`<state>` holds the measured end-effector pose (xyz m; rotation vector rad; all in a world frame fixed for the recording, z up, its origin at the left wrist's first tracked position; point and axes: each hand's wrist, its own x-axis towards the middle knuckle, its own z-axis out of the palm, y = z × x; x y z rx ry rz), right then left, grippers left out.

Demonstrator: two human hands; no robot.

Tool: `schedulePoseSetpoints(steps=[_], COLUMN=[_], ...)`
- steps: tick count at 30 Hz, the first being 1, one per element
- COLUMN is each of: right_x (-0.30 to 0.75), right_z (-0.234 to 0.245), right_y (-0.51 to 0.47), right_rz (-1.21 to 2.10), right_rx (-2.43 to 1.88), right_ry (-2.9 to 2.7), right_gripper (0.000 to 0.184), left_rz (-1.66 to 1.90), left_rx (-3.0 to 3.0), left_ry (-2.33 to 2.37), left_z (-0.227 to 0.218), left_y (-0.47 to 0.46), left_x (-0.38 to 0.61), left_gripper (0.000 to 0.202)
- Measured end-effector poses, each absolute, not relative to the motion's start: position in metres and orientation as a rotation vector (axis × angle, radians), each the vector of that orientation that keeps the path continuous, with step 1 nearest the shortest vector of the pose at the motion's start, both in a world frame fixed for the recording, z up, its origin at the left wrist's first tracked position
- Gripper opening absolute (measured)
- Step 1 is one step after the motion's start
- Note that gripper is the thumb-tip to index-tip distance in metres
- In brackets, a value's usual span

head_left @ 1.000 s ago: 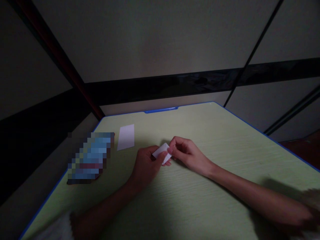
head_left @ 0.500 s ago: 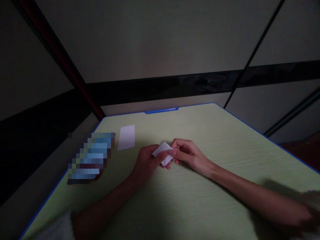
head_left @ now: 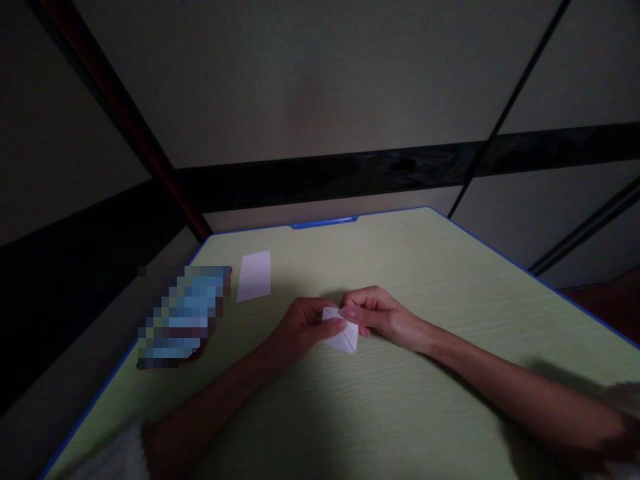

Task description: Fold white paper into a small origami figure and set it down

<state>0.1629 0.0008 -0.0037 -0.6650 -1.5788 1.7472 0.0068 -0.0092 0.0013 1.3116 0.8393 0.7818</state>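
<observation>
Between my two hands is a small folded white paper (head_left: 342,341), roughly square, with crease lines running across its face. My left hand (head_left: 306,325) grips its left side, the thumb lying flat over the front. On the upper right, my right hand (head_left: 376,312) pinches the paper with thumb and fingers. Both thumbs nearly meet at the paper's upper middle. The fingers behind the paper are mostly hidden. A flat white sheet of paper (head_left: 254,276) lies on the table, left of and beyond my left hand.
The pale yellow-green table (head_left: 440,400) has a blue edge and a blue handle (head_left: 325,223) at its far side. A blurred-out bluish object (head_left: 185,317) lies at the left edge. Behind stands a cabinet front (head_left: 320,80) with a dark glossy band.
The folded paper has turned between my hands and now sits a little lower and to the right. My grip has shifted with it; the flat sheet stays put.
</observation>
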Motion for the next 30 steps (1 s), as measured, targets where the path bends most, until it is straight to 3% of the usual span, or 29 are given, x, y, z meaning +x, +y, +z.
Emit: schedulePoseSetpoints(steps=[10,19,30], right_x=[0.155,0.155,0.156], right_z=[-0.002,-0.001,0.0], right_y=[-0.004,0.0,0.002], right_rz=[1.992,1.675,1.451], right_rx=[-0.586,-0.762,-0.755], right_ry=[-1.104,-1.422,-1.269], right_gripper=[0.029,0.026,0.02], left_rz=[0.889,1.158,1.021], left_rx=[1.259,1.16,1.229], left_ry=[0.786,0.934,1.026], left_z=[-0.004,-0.01,0.001], left_y=[-0.01,-0.004,-0.009], left_x=[0.007,0.01,0.013], left_gripper=[0.023,0.015,0.01])
